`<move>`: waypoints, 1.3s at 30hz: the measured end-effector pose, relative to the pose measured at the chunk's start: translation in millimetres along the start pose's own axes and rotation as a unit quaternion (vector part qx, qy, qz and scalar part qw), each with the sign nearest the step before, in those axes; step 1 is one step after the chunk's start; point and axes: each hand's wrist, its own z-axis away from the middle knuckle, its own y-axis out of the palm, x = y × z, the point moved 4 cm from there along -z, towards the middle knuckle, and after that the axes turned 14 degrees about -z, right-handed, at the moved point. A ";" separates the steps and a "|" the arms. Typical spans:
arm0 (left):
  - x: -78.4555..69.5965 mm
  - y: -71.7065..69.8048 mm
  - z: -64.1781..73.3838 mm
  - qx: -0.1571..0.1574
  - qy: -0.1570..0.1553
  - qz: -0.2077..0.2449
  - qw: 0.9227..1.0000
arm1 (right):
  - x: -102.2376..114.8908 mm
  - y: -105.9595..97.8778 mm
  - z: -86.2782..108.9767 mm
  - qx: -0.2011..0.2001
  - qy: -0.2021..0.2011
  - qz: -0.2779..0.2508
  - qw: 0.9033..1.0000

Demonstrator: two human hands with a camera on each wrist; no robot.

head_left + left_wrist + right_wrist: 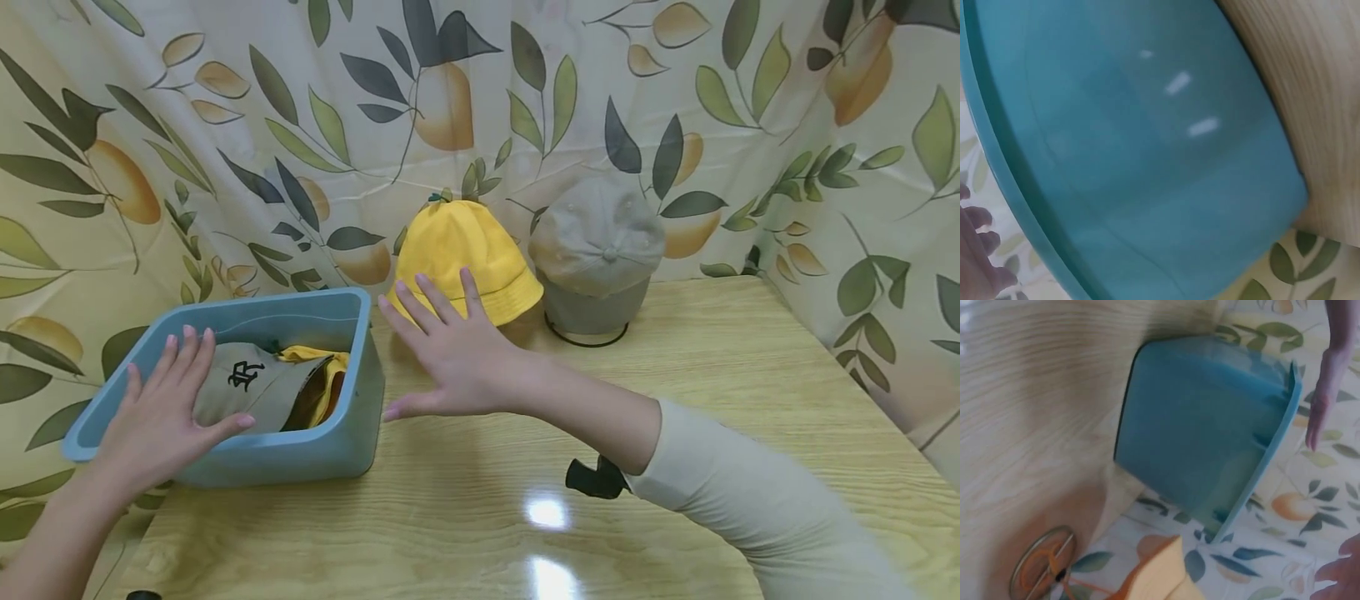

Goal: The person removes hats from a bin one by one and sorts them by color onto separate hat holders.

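My left hand [161, 408] is spread flat above the near left part of a blue plastic bin [377, 400], holding nothing. Inside the bin lie a grey cap [225, 387] with a black letter on its front and something yellow [303, 353] made of cloth. My right hand [468, 358] is stretched out with fingers apart, between the bin and a yellow bucket hat [457, 250], its fingertips overlapping the hat's brim in the head view. To the right of that hat is a grey cap [600, 233] with its brim hanging down.
A wire stand base [1042, 562] shows under the yellow hat, and a dark ring base [585, 340] under the standing grey cap. Leaf-and-fruit-print cloth [495, 100] hangs behind and at both sides of the wood-grain table [712, 375].
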 end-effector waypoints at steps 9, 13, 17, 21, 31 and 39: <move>21.3 13.6 17.1 -0.025 0.018 0.032 0.999 | 19.7 15.6 -13.5 0.018 -0.026 -0.021 0.999; 29.9 21.9 21.7 -0.042 0.037 0.035 0.998 | 27.4 25.8 -19.3 0.025 -0.027 -0.029 0.999; 40.8 31.6 27.7 -0.042 0.051 0.015 0.998 | 34.9 36.7 -25.3 0.028 -0.022 -0.030 0.999; 53.6 42.4 34.9 -0.036 0.064 -0.004 0.997 | 41.3 45.5 -32.0 0.018 -0.015 -0.022 0.999; 82.3 55.8 41.8 -0.038 0.060 -0.024 0.997 | 60.9 66.1 -50.8 0.030 0.001 0.016 0.999; 99.3 60.3 46.7 -0.046 0.066 -0.031 0.996 | 68.6 80.8 -60.8 0.041 0.004 0.024 0.999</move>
